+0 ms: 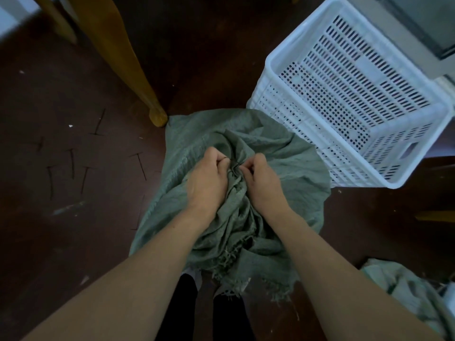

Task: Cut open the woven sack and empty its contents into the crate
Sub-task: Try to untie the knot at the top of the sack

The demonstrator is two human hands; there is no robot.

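Note:
A grey-green woven sack [278, 153] stands on the dark floor in front of me, its neck gathered and bound by a thin dark tie [235, 166]. My left hand [208, 179] and my right hand [262, 183] sit side by side on the gathered neck, fingers curled, pinching the tie and the bunched cloth between them. The frayed mouth of the sack hangs toward me below my wrists. A white perforated plastic crate [285, 51] stands tilted just right of the sack, touching it, and looks empty.
A wooden furniture leg [128, 60] slants down to the floor at the sack's far left corner. Several thin dark ties [71, 163] lie scattered on the floor to the left. Another green sack [408, 291] lies at the lower right. My dark-trousered legs [182, 311] are below.

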